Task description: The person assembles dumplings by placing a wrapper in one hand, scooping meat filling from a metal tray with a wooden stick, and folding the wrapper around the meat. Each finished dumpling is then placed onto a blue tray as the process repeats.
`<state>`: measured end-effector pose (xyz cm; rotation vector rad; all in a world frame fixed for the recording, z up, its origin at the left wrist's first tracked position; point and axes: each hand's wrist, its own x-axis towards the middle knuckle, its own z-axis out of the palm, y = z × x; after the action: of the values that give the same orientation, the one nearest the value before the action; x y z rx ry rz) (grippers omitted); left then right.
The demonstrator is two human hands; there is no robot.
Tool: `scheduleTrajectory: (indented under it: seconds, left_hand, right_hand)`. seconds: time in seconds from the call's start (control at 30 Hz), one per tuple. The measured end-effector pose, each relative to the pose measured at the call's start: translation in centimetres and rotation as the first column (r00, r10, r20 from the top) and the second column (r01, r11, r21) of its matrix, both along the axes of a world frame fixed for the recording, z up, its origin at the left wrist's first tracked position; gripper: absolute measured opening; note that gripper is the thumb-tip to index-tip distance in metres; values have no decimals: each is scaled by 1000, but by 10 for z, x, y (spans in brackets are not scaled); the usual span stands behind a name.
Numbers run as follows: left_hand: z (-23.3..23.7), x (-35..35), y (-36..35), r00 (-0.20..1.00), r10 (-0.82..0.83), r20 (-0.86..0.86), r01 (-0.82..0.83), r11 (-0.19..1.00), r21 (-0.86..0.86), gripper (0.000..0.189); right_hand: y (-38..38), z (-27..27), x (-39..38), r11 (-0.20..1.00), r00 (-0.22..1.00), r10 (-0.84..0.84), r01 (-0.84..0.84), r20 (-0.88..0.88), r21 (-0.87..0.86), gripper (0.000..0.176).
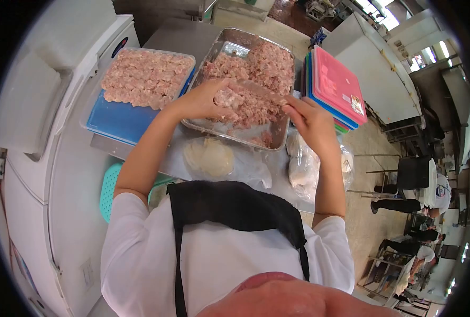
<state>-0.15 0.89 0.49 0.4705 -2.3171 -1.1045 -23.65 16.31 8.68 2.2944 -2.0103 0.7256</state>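
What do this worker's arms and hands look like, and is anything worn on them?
Both the left hand and right hand are bare, with no gloves. The forearms are uncovered too, with no watch visible; loose, plain white short sleeves end near the elbows.

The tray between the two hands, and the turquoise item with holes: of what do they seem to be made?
The tray looks like bare metal, perhaps stainless steel or aluminium, fairly shiny: its rim and uncovered floor show silvery reflections. The turquoise item is probably moulded plastic with a smooth finish, judging by its even colour and regular small holes.
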Motion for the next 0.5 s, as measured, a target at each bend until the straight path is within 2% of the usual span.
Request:
scheduleTrajectory:
  seconds: [0.1, 0.2, 0.23, 0.3, 0.33, 0.4, 0.5]
  left_hand:
    - [-4, 0, 5, 996, 62, -72, -65, 997, -39, 49]
    - [-5, 3, -3, 998, 32, -62, -30, 999, 20, 49]
    - [-4, 8, -5, 997, 67, -35, -66, 997, 25, 48]
    - [3, 25, -8, 987, 158, 19, -159, 987, 34, 46]
    - [10, 38, -8, 975, 216, 49, -219, 974, 62, 45]
    - [23, 73, -10, 937, 328, 121, -342, 933, 113, 42]
    - [7, 139, -29, 821, 569, 58, -570, 807, 151, 47]
  right_hand:
    - [7, 1, 6, 998, 985, 57, -55, 161, -17, 25]
    - [-6, -30, 21, 991, 985, 133, -132, 110, -18, 28]
    - [-12, -42, 18, 992, 980, 123, -119, 158, -37, 28]
    - [-26, -68, 2, 992, 959, 124, -111, 255, -67, 28]
    - [-29, -78, -5, 996, 919, -15, -20, 393, 84, 27]
    - [-35, -118, -26, 997, 884, -58, 29, 464, 71, 29]
    - [-37, -161, -37, 992, 866, -125, 112, 484, 57, 31]
